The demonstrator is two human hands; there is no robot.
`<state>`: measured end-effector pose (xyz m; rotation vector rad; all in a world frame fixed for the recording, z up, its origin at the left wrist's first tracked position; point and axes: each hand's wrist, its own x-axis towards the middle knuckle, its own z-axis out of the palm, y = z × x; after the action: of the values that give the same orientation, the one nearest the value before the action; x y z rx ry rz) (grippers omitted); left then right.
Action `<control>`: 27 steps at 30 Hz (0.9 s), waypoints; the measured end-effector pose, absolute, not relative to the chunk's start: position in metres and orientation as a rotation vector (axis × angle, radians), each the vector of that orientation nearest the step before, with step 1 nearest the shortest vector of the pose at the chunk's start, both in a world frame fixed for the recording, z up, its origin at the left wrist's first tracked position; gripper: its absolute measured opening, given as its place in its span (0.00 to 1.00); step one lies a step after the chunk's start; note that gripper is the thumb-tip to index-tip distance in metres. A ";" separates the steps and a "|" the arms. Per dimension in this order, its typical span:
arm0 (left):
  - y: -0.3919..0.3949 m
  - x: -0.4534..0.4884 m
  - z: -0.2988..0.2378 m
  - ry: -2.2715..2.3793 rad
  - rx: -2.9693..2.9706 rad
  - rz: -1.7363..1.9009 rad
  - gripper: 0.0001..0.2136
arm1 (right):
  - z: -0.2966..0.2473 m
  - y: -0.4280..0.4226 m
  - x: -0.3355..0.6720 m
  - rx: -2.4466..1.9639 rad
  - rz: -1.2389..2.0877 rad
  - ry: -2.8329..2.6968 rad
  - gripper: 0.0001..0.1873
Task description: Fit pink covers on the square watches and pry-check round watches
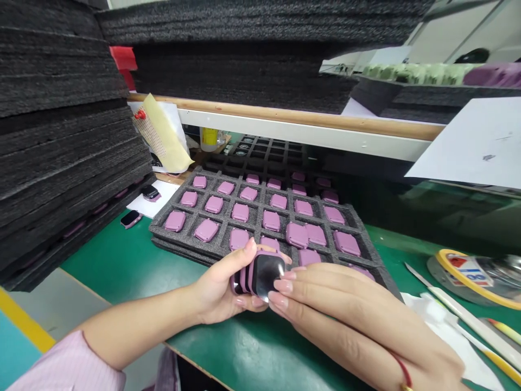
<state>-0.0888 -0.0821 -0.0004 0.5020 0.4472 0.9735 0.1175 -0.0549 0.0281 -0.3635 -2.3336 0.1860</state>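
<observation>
My left hand (228,282) is wrapped round a short stack of purple smartwatch cases with black screens, held upright above the front edge of the foam tray. The front smartwatch case (266,274) faces me, with a bright reflection along its right side. My right hand (350,309) has its fingers together on that right edge, gripping it; the thumb is hidden. Behind both hands lies a black foam tray (260,232) with square pockets. Purple watch cases (214,204) lie back side up in the pockets, and one watch case (297,234) rests askew against its neighbour.
Stacked black foam sheets (61,136) rise at the left, with more on the shelf (285,122) overhead. Two loose watches (131,219) lie left of the tray. At right are a tape roll (476,277), a white tissue (443,326) and slim pen-like tools (476,315).
</observation>
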 end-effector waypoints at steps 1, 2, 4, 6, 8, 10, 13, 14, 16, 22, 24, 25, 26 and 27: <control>-0.082 -0.089 0.000 0.455 0.504 0.977 0.21 | 0.026 -0.055 0.116 -0.341 0.159 -2.337 0.20; -0.082 -0.089 -0.001 0.460 0.508 0.981 0.22 | 0.026 -0.054 0.114 -0.308 0.141 -2.333 0.19; -0.083 -0.088 0.000 0.465 0.527 0.989 0.24 | 0.027 -0.051 0.107 -0.234 0.101 -2.309 0.15; -0.083 -0.087 0.000 0.478 0.559 1.018 0.25 | 0.029 -0.048 0.099 -0.206 0.045 -2.282 0.11; -0.084 -0.086 0.000 0.502 0.625 1.044 0.26 | 0.030 -0.048 0.091 -0.267 0.049 -2.257 0.16; -0.085 -0.084 0.000 0.533 0.702 1.061 0.26 | 0.028 -0.048 0.086 -0.394 0.159 -2.254 0.24; -0.084 -0.082 -0.001 0.581 0.740 1.076 0.26 | 0.023 -0.048 0.083 -0.489 0.407 -2.234 0.26; -0.084 -0.082 -0.002 0.587 0.717 1.084 0.25 | 0.022 -0.048 0.084 -0.494 0.469 -2.215 0.26; -0.082 -0.082 -0.003 0.569 0.651 1.102 0.23 | 0.023 -0.045 0.086 -0.495 0.549 -2.166 0.27; -0.079 -0.086 -0.002 0.454 0.569 1.058 0.24 | 0.028 -0.038 0.091 -0.489 0.569 -2.155 0.27; -0.080 -0.087 -0.002 0.445 0.591 1.021 0.27 | 0.028 -0.037 0.090 -0.465 0.526 -2.187 0.26; -0.080 -0.087 -0.001 0.445 0.606 1.013 0.27 | 0.028 -0.037 0.090 -0.445 0.504 -2.210 0.27; -0.080 -0.087 -0.001 0.445 0.619 1.009 0.28 | 0.028 -0.037 0.089 -0.421 0.484 -2.235 0.27; -0.080 -0.087 -0.001 0.451 0.628 1.010 0.27 | 0.029 -0.037 0.089 -0.399 0.461 -2.260 0.28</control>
<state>-0.0872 -0.0803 -0.0011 0.6277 0.4509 1.0104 0.0892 -0.0370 0.0286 -0.3989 -2.2601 0.4614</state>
